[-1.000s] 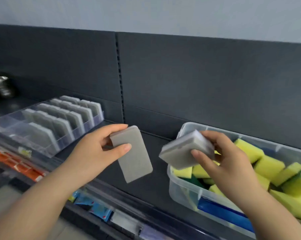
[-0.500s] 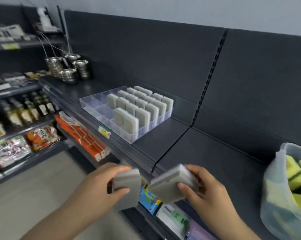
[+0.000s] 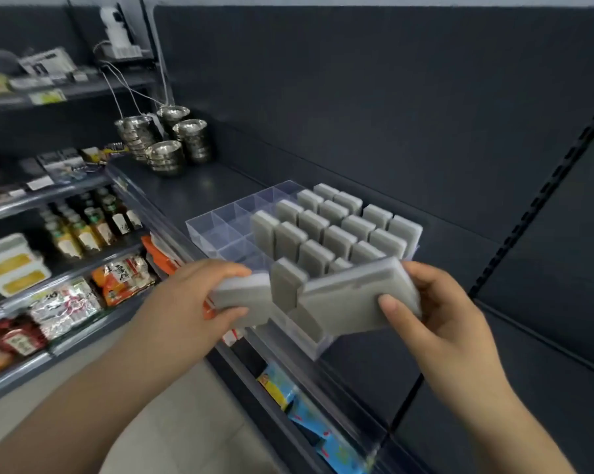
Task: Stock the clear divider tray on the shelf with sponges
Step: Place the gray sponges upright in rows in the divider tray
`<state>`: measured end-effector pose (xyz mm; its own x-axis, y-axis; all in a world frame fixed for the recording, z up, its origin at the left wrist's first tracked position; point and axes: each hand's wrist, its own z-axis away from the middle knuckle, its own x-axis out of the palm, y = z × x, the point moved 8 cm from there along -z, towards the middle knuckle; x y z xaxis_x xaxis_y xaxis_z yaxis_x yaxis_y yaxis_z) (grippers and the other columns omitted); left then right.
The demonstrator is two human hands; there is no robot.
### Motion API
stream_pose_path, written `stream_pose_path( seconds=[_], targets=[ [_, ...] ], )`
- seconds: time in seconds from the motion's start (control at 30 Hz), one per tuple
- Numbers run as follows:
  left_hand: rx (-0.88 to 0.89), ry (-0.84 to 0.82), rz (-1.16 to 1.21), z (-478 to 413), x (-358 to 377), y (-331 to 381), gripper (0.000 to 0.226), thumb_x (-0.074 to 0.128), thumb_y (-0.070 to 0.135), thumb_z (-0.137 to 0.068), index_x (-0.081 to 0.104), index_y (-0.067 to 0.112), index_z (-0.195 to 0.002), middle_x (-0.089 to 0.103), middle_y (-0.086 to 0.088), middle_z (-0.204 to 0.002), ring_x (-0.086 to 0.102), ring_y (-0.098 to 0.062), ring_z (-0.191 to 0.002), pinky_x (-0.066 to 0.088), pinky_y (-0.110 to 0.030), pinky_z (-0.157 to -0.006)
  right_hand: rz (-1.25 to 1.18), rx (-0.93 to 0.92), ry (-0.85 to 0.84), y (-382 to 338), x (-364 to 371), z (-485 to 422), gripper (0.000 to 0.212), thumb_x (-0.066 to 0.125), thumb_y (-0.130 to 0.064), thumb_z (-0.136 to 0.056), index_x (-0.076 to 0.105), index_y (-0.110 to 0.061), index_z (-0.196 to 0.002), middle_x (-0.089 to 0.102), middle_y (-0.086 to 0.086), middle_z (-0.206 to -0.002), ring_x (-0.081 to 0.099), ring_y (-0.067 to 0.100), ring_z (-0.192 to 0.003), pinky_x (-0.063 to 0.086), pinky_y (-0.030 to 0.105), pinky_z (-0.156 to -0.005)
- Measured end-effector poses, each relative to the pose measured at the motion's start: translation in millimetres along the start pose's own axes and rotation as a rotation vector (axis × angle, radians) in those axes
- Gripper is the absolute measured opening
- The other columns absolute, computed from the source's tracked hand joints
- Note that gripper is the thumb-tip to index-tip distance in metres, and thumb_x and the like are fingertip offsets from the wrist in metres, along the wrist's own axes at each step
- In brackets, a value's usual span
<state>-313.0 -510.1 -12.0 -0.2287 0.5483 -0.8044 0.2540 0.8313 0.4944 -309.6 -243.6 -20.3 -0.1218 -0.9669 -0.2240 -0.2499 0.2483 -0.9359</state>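
The tray is sitting on the shelf. Its cells toward 3 o'clock are holding upright grey sponges, and those toward 9 o'clock are standing empty, so it is looking over half stocked. The left hand is pinching the left sponge in its grip. The right hand is pinching the right sponge. Both are hovering at the tray's 6 o'clock edge.

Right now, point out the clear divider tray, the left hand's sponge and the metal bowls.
clear divider tray (image 3: 208,230): head view, empty left compartment.
left hand's sponge (image 3: 244,297): head view, flat grey face.
metal bowls (image 3: 164,153): head view, front stack's top bowl.
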Motion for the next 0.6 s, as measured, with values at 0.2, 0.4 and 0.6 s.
stream_pose_path(
  seconds=[0.2,0.4,0.6],
  targets=[
    [0.006,0.041,-0.004,-61,2,-34,0.052,0.079,0.013,-0.070,0.053,0.044,-0.102,0.052,0.029,-0.099,0.047,0.014,-0.097,0.034,-0.001,-0.073,-0.009,-0.018,0.013,1,18,-75,0.038,0.063,-0.042,-0.066,0.060,-0.036,-0.104,0.066,-0.019,-0.101,0.063,0.000,-0.090,0.050,0.013,-0.073],
    [0.044,0.142,0.043,-96,-6,-66,0.046,0.079,0.016,-0.071,0.057,0.038,-0.105,0.051,0.027,-0.105,0.044,0.015,-0.099,0.038,-0.014,-0.078,0.016,-0.011,0.024,4,41,-112,0.039,0.063,-0.041,-0.065,0.059,-0.035,-0.104,0.065,-0.020,-0.099,0.063,-0.001,-0.088,0.048,0.008,-0.068],
    [0.154,0.102,0.080,-132,-5,-89,0.045,0.079,0.014,-0.071,0.062,0.033,-0.108,0.052,0.023,-0.110,0.044,0.012,-0.102,0.032,-0.002,-0.085,0.129,0.009,0.085,4,58,-126,0.037,0.064,-0.041,-0.067,0.059,-0.038,-0.104,0.065,-0.020,-0.102,0.062,0.001,-0.092,0.050,0.015,-0.077]
  ],
)
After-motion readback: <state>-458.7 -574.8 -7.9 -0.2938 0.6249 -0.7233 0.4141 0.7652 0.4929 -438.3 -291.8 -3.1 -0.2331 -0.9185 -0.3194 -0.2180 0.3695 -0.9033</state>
